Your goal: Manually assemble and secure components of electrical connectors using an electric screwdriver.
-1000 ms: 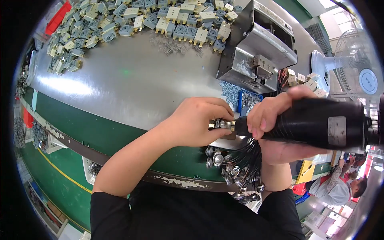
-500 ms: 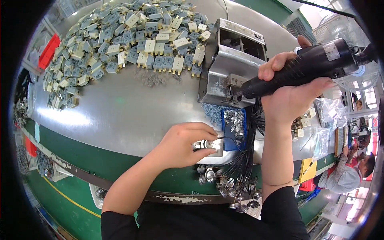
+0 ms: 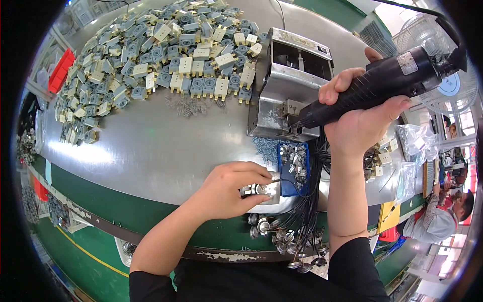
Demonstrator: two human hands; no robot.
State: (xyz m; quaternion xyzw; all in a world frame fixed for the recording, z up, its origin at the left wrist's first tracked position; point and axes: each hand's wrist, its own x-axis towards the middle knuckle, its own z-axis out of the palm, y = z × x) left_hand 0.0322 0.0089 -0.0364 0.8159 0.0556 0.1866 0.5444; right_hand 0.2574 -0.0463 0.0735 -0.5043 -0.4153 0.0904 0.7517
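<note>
My right hand (image 3: 359,118) is wrapped round a black electric screwdriver (image 3: 372,88), held slantwise. The screwdriver's tip points down-left at the front of a metal box-shaped feeder (image 3: 274,100), right by a small block on it; whether the two touch I cannot tell. Between the thumb and fingers of my left hand (image 3: 229,189) is a small round metal part (image 3: 259,190) with a black wire leading off to the right. That part lies at a small metal plate (image 3: 274,194) near the table's front edge. My fingers hide some of it.
A big heap of grey and cream socket blocks (image 3: 171,55) covers the far left, with loose springs (image 3: 188,104) before it. Beside my left hand stands a blue tray (image 3: 287,189) of metal pieces, near blue screws (image 3: 266,147). Wired metal discs (image 3: 287,241) hang over the front edge.
The whole view has shifted slightly. Both hands keep their holds, and the screwdriver's tip stays at the feeder's front.
</note>
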